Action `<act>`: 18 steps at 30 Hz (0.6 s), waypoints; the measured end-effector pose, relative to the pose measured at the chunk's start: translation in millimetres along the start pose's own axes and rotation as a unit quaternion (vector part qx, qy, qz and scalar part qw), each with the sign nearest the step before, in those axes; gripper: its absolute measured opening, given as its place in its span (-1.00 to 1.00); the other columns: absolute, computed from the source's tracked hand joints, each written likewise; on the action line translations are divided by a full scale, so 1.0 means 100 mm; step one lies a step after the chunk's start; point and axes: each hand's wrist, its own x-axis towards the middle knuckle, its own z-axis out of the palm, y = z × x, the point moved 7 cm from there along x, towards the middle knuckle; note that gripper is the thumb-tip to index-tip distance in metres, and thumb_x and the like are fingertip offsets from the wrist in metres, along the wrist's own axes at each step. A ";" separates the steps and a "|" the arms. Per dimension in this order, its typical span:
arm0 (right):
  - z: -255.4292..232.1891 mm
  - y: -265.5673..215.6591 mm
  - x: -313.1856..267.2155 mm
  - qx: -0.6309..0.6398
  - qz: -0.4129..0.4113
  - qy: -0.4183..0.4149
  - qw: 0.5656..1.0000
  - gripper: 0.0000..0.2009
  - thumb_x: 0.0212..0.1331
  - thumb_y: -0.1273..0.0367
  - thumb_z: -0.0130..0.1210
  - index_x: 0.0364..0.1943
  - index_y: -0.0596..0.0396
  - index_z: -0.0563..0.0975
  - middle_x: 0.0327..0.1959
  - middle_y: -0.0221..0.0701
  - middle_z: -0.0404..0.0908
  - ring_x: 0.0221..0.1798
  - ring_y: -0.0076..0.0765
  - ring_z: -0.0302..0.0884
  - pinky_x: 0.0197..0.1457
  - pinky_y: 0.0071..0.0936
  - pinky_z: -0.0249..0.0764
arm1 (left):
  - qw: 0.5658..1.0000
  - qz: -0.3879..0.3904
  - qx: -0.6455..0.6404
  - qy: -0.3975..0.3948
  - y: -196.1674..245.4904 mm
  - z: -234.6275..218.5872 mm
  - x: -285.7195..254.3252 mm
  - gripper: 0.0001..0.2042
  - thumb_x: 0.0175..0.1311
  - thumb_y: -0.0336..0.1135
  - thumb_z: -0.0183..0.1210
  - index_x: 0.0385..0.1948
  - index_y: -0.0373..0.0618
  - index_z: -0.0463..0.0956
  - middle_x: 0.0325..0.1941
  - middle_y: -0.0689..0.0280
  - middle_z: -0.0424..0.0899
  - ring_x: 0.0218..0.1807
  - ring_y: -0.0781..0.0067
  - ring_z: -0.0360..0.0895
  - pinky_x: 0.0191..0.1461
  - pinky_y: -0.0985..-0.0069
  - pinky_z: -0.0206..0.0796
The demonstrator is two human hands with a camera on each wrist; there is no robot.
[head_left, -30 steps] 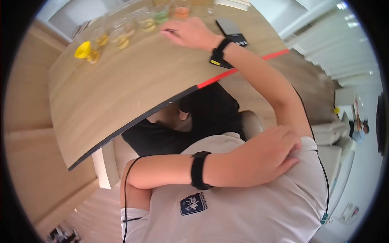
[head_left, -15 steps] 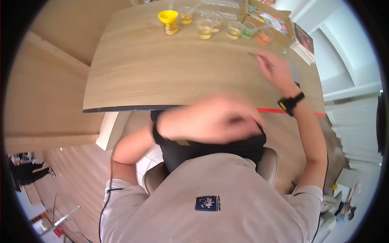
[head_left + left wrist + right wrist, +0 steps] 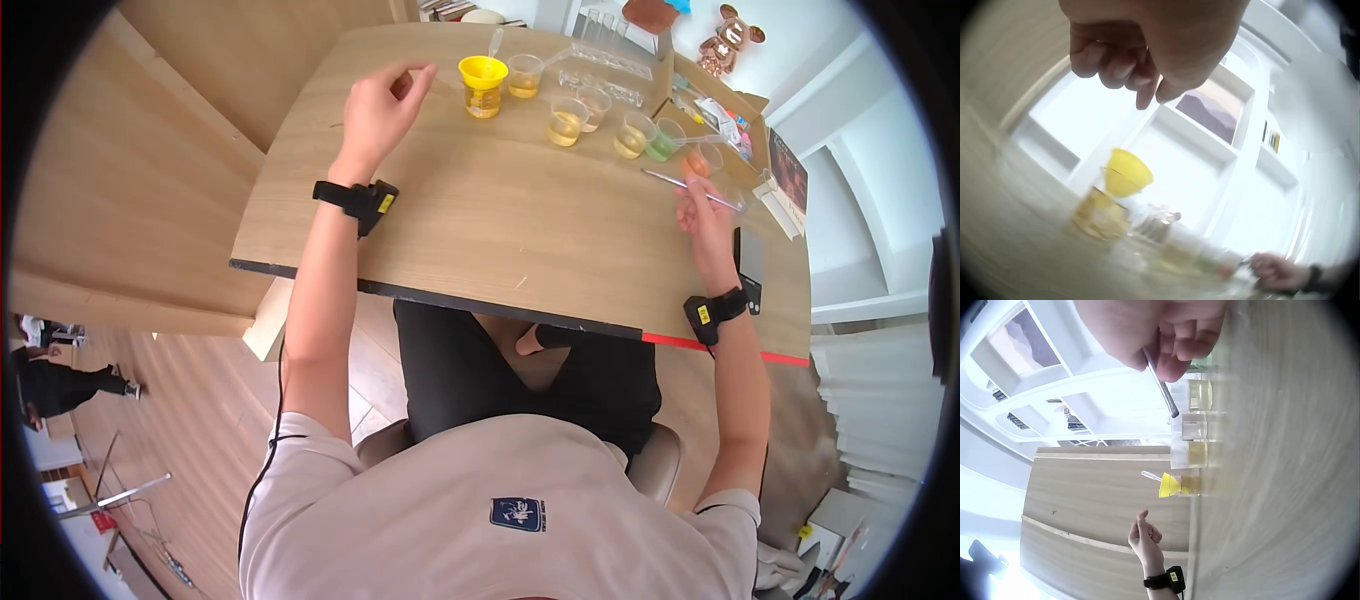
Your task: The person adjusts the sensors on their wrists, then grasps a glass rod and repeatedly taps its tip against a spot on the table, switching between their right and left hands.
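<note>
My left hand (image 3: 378, 115) is raised over the table's left side, just left of a yellow funnel (image 3: 484, 72). Its fingers are loosely bent and hold nothing. The funnel sits in the mouth of a small beaker of amber liquid (image 3: 483, 103). On the right, my right hand (image 3: 708, 225) pinches a thin silvery stick with a dark tip (image 3: 1163, 390) between thumb and fingers. The stick points left, close to a cup of orange liquid (image 3: 702, 160). Beside that cup stand a green one (image 3: 663, 142) and a pale yellow one (image 3: 632, 138).
More clear cups (image 3: 567, 124) stand in the row toward the funnel. Behind them lie clear plastic racks (image 3: 610, 62). An open cardboard box (image 3: 755, 150), books (image 3: 785, 190) and a flat black-and-grey device (image 3: 748, 260) occupy the right side. The table's front edge has a red strip (image 3: 700, 347).
My left hand has swung from near my right upper arm, across my lap, to beside the funnel. My right hand still holds the stick. The head view has turned.
</note>
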 end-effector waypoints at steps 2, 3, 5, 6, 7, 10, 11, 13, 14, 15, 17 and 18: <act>0.04 0.05 -0.01 0.007 0.009 -0.003 1.000 -0.72 0.43 0.20 0.18 -0.01 0.11 0.56 -0.26 -0.48 0.68 -0.47 -0.67 0.49 -0.45 -0.68 0.31 | 0.987 -0.060 -0.150 0.007 -0.03 0.12 0.02 -0.73 0.50 -0.17 0.18 -0.07 -0.19 0.69 -0.61 0.57 0.42 -0.61 0.67 0.28 -0.53 0.61 0.11; 0.04 0.07 -0.02 0.005 0.016 0.000 1.000 -0.72 0.43 0.20 0.18 -0.01 0.11 0.56 -0.26 -0.48 0.68 -0.47 -0.67 0.49 -0.45 -0.68 0.31 | 0.951 -0.137 -0.276 -0.011 -0.11 0.20 -0.01 -0.70 0.52 -0.17 0.17 -0.05 -0.24 0.68 -0.60 0.61 0.32 -0.60 0.75 0.19 -0.54 0.65 0.01; 0.09 0.01 -0.07 -0.050 0.014 -0.001 0.999 -0.74 0.39 0.26 0.23 -0.02 0.13 0.56 -0.24 -0.45 0.71 -0.47 -0.67 0.49 -0.45 -0.68 0.34 | 0.892 -0.217 -0.396 -0.033 -0.16 0.31 -0.08 -0.68 0.53 -0.16 0.15 -0.04 -0.29 0.66 -0.59 0.64 0.22 -0.59 0.82 0.09 -0.54 0.69 -0.09; 0.11 0.00 -0.08 -0.051 0.020 0.002 0.998 -0.74 0.39 0.26 0.23 -0.02 0.13 0.56 -0.24 -0.45 0.71 -0.47 -0.67 0.49 -0.45 -0.68 0.34 | 0.884 -0.225 -0.408 -0.025 -0.20 0.32 -0.09 -0.71 0.52 -0.18 0.17 -0.06 -0.26 0.67 -0.62 0.65 0.20 -0.60 0.84 0.05 -0.55 0.69 -0.14; 0.14 -0.04 -0.09 -0.085 0.015 -0.011 0.996 -0.75 0.36 0.28 0.25 -0.02 0.12 0.57 -0.25 -0.45 0.71 -0.47 -0.69 0.49 -0.44 -0.69 0.34 | 0.877 -0.233 -0.420 -0.015 -0.22 0.31 -0.10 -0.73 0.51 -0.20 0.18 -0.08 -0.24 0.68 -0.64 0.67 0.19 -0.61 0.86 0.01 -0.56 0.68 -0.19; 0.20 -0.08 -0.10 -0.160 0.014 -0.033 0.986 -0.78 0.33 0.32 0.29 -0.06 0.10 0.60 -0.28 -0.47 0.70 -0.47 -0.72 0.47 -0.44 -0.70 0.33 | 0.878 -0.229 -0.421 0.001 -0.25 0.25 -0.12 -0.68 0.52 -0.19 0.16 0.00 -0.31 0.62 -0.62 0.63 0.16 -0.61 0.82 -0.01 -0.55 0.67 -0.20; 0.21 -0.10 -0.11 -0.201 0.015 -0.043 0.979 -0.80 0.32 0.33 0.30 -0.08 0.10 0.62 -0.30 -0.48 0.70 -0.48 -0.74 0.44 -0.45 -0.70 0.32 | 0.876 -0.229 -0.425 -0.002 -0.25 0.24 -0.12 -0.68 0.52 -0.19 0.16 0.00 -0.31 0.62 -0.62 0.63 0.16 -0.61 0.82 -0.01 -0.55 0.67 -0.20; 0.28 -0.20 -0.17 -0.239 -0.009 -0.069 0.968 -0.80 0.33 0.31 0.29 -0.10 0.12 0.62 -0.32 -0.51 0.68 -0.50 -0.75 0.41 -0.45 -0.70 0.31 | 0.880 -0.233 -0.412 0.027 -0.29 0.17 -0.14 -0.67 0.52 -0.19 0.16 0.02 -0.32 0.60 -0.63 0.62 0.16 -0.62 0.81 -0.01 -0.54 0.68 -0.20; 0.35 -0.27 -0.19 -0.274 -0.035 -0.099 0.956 -0.79 0.34 0.30 0.28 -0.12 0.13 0.62 -0.34 -0.53 0.67 -0.52 -0.76 0.37 -0.45 -0.70 0.30 | 0.879 -0.235 -0.415 0.027 -0.30 0.16 -0.14 -0.67 0.52 -0.19 0.16 0.02 -0.32 0.60 -0.63 0.62 0.16 -0.62 0.81 -0.01 -0.54 0.68 -0.20; 0.36 -0.33 -0.20 -0.276 -0.034 -0.099 0.955 -0.79 0.34 0.30 0.28 -0.12 0.13 0.62 -0.34 -0.53 0.67 -0.52 -0.76 0.37 -0.45 -0.70 0.30 | 0.880 -0.236 -0.412 0.038 -0.31 0.13 -0.14 -0.67 0.52 -0.19 0.16 0.03 -0.32 0.59 -0.64 0.61 0.16 -0.62 0.81 -0.01 -0.54 0.68 -0.19; 0.31 -0.37 -0.18 -0.268 0.010 -0.074 0.961 -0.76 0.35 0.29 0.27 -0.31 0.24 0.62 -0.30 -0.56 0.70 -0.53 -0.75 0.35 -0.43 -0.67 0.30 | 0.879 -0.238 -0.410 0.050 -0.33 0.09 -0.14 -0.67 0.51 -0.19 0.17 0.04 -0.32 0.58 -0.64 0.60 0.16 -0.62 0.80 -0.01 -0.53 0.68 -0.19; 0.29 -0.37 -0.17 -0.269 0.012 -0.071 0.960 -0.76 0.35 0.29 0.27 -0.31 0.24 0.62 -0.30 -0.56 0.70 -0.53 -0.75 0.35 -0.43 -0.67 0.30 | 0.881 -0.236 -0.407 0.056 -0.34 0.07 -0.13 -0.67 0.51 -0.19 0.17 0.05 -0.32 0.57 -0.64 0.60 0.16 -0.62 0.79 -0.01 -0.53 0.68 -0.18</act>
